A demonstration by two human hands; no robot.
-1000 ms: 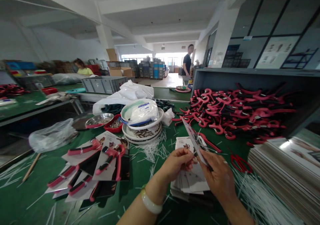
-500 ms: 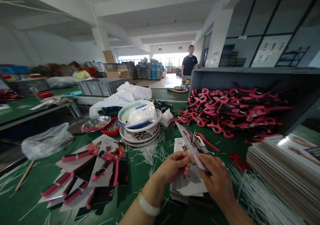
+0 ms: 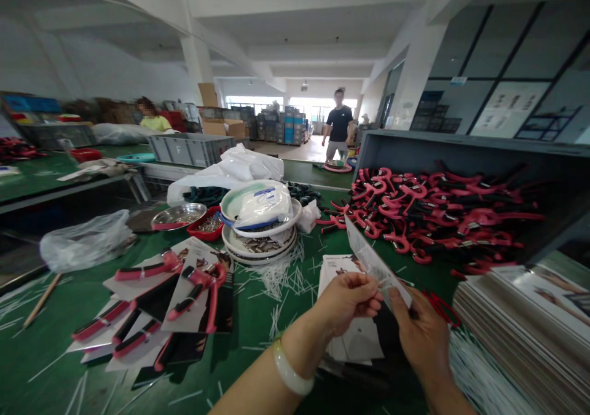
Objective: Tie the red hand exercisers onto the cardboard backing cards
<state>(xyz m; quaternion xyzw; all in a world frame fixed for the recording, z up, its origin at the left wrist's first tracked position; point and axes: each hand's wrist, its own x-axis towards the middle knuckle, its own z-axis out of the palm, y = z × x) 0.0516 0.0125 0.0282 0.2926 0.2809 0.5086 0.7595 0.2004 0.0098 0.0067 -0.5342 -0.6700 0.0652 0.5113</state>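
Big workshop with white beams; green surface littered with white ties; compared with half a second ago, the card has swung round so more of its near face shows, and it sits farther right above the pile of printed cards; the red-handled piece that showed past it is mostly out of sight now. Right hand has the card gripped between thumb and fingers; left hand has moved right too, thumb and fingertips pinched closed right by the card, though I can't tell if there's a tie between them. The person in the dark shirt shows farther left, with the grey shorts now in view.

Containers: the big grey bin on the right is heaped with pink-and-black pliers, some spilling out the front; the stacked white trays hold small metal parts, with a clear bag on top; the red tray has loose metal bits; the metal dish is just beside it; can't see into the grey crate marked F. More pliers lie on cards at left; red scissors sit partly behind the right hand.
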